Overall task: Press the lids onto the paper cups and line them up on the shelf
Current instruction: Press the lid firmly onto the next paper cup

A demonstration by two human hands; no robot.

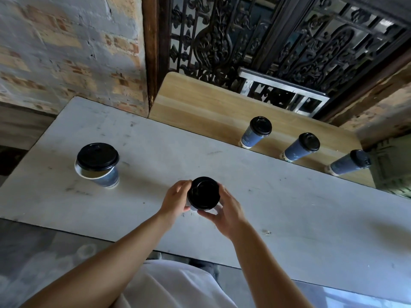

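Three lidded cups [255, 134] lined up on the wooden shelf [200, 103]. Left hand [175, 201] and right hand [226, 210] both grasp a fourth cup's lid [203, 193], seating it. Fifth cup [100, 172] has its lid [97, 156] loose, askew.

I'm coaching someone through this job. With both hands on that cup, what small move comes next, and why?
Probably press the lid down all round: both the left hand and right hand grip its rim, and three lidded cups already stand on the shelf.

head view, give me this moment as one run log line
step: pressing lid on held cup | left hand + right hand: around cup | table cup: lid loose, off-centre | shelf: three lidded cups
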